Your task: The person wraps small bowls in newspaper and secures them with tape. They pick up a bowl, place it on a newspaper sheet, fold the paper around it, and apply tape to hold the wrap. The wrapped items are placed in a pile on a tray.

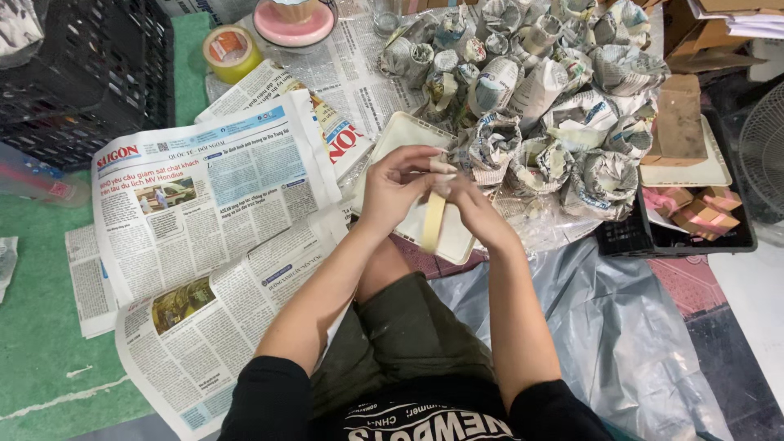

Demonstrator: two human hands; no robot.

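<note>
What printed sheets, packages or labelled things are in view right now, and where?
Newspaper sheets: spread left of the hands, white with blue and red print.
Newspaper-wrapped bundles: piled top right, grey-white.
Tape roll: top left, yellowish with an orange label.
Cardboard boxes: top right corner, brown.

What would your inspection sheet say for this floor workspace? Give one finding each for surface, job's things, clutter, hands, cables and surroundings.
Surface: green floor under spread newspaper sheets and grey plastic sheeting.
Job's things: cream strip of tape between both hands, above a white tray.
Clutter: pile of newspaper-wrapped bundles; tape roll; pink stand; pink-and-brown blocks in a black tray.
Hands: left hand and right hand together pinch the strip.
Cables: nothing seen.
Surroundings: black crate to the left, fan grille to the right.
</note>
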